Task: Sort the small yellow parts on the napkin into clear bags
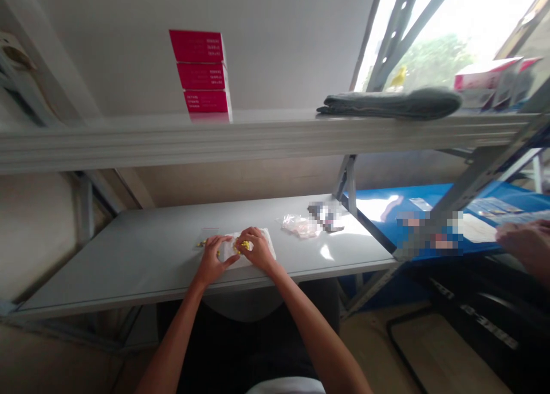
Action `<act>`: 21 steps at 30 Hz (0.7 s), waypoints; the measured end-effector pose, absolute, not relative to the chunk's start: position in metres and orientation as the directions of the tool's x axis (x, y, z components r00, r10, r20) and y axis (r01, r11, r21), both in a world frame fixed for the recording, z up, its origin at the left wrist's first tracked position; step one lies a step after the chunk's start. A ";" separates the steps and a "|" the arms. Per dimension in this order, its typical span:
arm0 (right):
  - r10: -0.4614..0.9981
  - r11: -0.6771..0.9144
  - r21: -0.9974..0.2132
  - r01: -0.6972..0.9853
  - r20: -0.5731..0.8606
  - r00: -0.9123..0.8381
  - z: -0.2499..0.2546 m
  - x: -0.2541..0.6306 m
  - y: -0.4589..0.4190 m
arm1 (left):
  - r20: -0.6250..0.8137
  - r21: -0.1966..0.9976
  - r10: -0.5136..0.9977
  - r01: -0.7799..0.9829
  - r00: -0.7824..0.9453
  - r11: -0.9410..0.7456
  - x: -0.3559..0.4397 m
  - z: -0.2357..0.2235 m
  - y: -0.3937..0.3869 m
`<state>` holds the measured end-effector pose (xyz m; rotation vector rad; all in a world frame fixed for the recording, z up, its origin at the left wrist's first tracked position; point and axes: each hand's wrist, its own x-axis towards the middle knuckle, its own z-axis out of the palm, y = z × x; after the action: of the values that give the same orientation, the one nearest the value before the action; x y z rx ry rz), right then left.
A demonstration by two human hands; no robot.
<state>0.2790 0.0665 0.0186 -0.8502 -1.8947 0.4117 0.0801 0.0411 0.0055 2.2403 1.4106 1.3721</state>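
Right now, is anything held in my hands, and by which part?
It cannot be told: the left hand and the right hand curl near small yellow pieces over white material, too small to show any grip.

Curled hands (210, 260) close together

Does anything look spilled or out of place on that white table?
A few yellow pieces lie beside the left hand, off the white sheet, perhaps strays. Crumpled clear plastic sits to the right, looking like discarded wrapping. I see no obvious damage.
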 end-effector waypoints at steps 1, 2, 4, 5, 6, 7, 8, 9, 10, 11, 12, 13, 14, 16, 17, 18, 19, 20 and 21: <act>0.716 0.696 -0.619 0.364 0.636 -0.287 0.019 0.277 0.067 | 0.614 0.555 0.778 0.628 0.133 -0.545 0.080 0.006 0.041; 0.718 0.696 -0.629 0.346 0.628 -0.302 0.018 0.275 0.067 | 0.619 0.554 0.775 0.626 0.130 -0.548 0.080 0.007 0.041; 0.716 0.698 -0.641 0.319 0.617 -0.328 0.016 0.270 0.067 | 0.632 0.546 0.765 0.627 0.128 -0.556 0.080 0.008 0.040; 0.714 0.700 -0.641 0.315 0.615 -0.335 0.015 0.268 0.066 | 0.637 0.540 0.760 0.630 0.127 -0.558 0.080 0.008 0.040; 0.712 0.702 -0.639 0.314 0.615 -0.339 0.014 0.267 0.065 | 0.642 0.534 0.756 0.635 0.126 -0.559 0.080 0.008 0.040; 0.710 0.704 -0.637 0.313 0.618 -0.339 0.014 0.265 0.064 | 0.645 0.528 0.754 0.641 0.125 -0.558 0.080 0.009 0.040; 0.709 0.705 -0.639 0.309 0.623 -0.330 0.014 0.265 0.063 | 0.647 0.522 0.752 0.647 0.123 -0.555 0.079 0.009 0.040; 0.713 0.701 -0.645 0.303 0.632 -0.304 0.015 0.266 0.062 | 0.652 0.517 0.749 0.655 0.117 -0.552 0.079 0.009 0.040; 0.720 0.693 -0.657 0.297 0.644 -0.258 0.016 0.267 0.061 | 0.659 0.511 0.744 0.662 0.107 -0.548 0.079 0.010 0.039; 0.731 0.680 -0.671 0.296 0.654 -0.194 0.017 0.270 0.061 | 0.670 0.504 0.736 0.669 0.097 -0.546 0.079 0.010 0.039; 0.741 0.662 -0.687 0.300 0.660 -0.124 0.017 0.275 0.062 | 0.681 0.498 0.727 0.674 0.085 -0.546 0.079 0.011 0.039; 0.750 0.640 -0.703 0.311 0.659 -0.055 0.018 0.280 0.063 | 0.693 0.495 0.717 0.675 0.073 -0.547 0.078 0.011 0.038; 0.758 0.615 -0.716 0.331 0.652 0.003 0.017 0.285 0.064 | 0.704 0.496 0.708 0.672 0.060 -0.550 0.078 0.012 0.038; 0.773 0.561 -0.735 0.380 0.629 0.076 0.015 0.295 0.067 | 0.711 0.515 0.702 0.653 0.035 -0.555 0.078 0.012 0.038; 0.781 0.536 -0.740 0.406 0.617 0.095 0.013 0.299 0.068 | 0.707 0.535 0.707 0.639 0.020 -0.552 0.078 0.011 0.038; 0.787 0.516 -0.739 0.434 0.609 0.102 0.011 0.302 0.069 | 0.697 0.560 0.717 0.623 0.003 -0.547 0.077 0.011 0.038; 0.789 0.506 -0.729 0.462 0.607 0.095 0.009 0.303 0.069 | 0.682 0.586 0.731 0.606 -0.010 -0.538 0.077 0.010 0.038; 0.789 0.506 -0.710 0.490 0.610 0.069 0.008 0.303 0.069 | 0.665 0.611 0.747 0.591 -0.021 -0.527 0.077 0.008 0.038; 0.788 0.515 -0.683 0.518 0.615 0.028 0.006 0.303 0.069 | 0.646 0.633 0.763 0.579 -0.028 -0.514 0.077 0.007 0.038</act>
<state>0.3028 0.0686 0.0060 -1.1334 -1.6324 0.2997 0.0768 0.0381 0.0072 2.0599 1.4456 1.5726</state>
